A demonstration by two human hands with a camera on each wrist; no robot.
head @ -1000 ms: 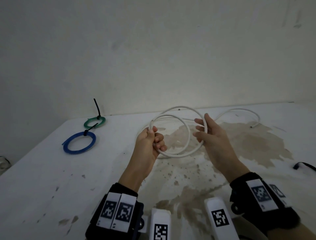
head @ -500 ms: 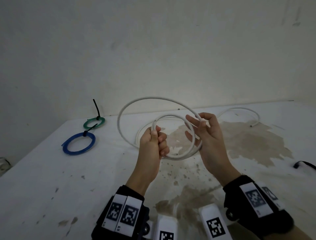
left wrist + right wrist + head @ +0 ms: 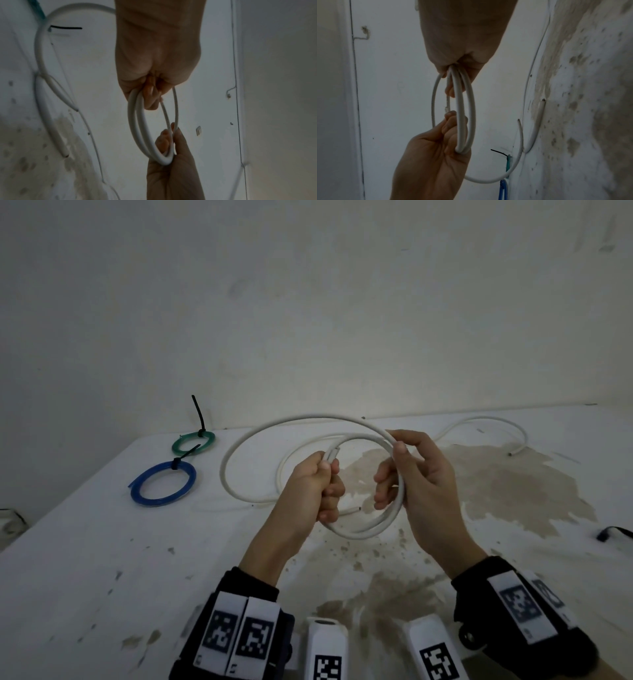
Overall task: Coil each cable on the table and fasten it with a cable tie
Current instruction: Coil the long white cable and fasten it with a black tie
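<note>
Both hands up over table [image 3: 102,559], gripping white cable [image 3: 363,534] mid-coil.

L hand [image 3: 308,491] fisted round coil's left side, thumb on top near a cut end; R hand [image 3: 421,487] w/ fingers curled thru loops on right side, thumb + forefinger pinching top strand. Small coil held betw. the two grips; wider loop swings out left, tail trails back-right on tabletop. Strand count inside fists unclear. Blue coil [image 3: 163,482] + green coil [image 3: 193,441], both tied, far left.

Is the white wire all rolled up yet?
Partly: white cable loops sit in both hands, its tail lies loose on the table.
</note>
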